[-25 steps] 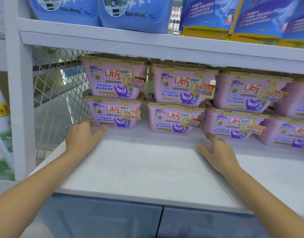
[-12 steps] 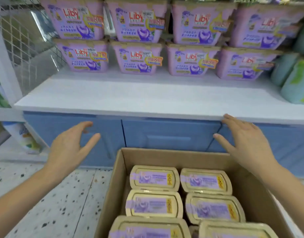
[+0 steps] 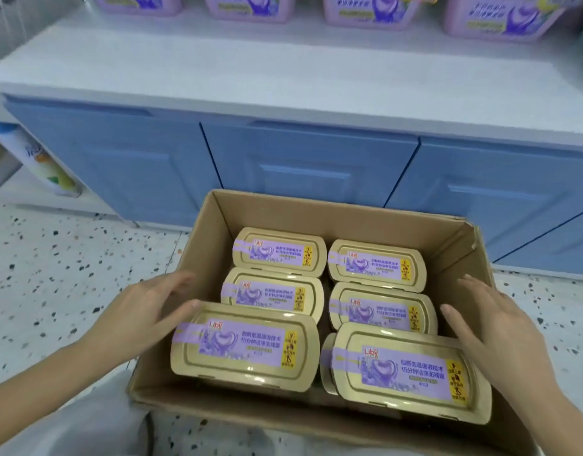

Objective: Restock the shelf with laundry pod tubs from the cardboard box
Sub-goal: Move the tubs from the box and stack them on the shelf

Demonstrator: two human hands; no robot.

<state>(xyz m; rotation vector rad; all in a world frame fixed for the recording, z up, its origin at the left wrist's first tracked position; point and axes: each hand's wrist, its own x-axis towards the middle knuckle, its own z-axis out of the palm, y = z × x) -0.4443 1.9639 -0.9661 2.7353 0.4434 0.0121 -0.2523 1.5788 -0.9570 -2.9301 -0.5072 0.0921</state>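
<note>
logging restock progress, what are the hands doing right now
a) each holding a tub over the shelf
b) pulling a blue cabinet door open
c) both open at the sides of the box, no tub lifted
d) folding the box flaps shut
C: the left hand and right hand are spread open at either side of the cardboard box, and the tubs lie lid-up inside it, none raised.
</note>
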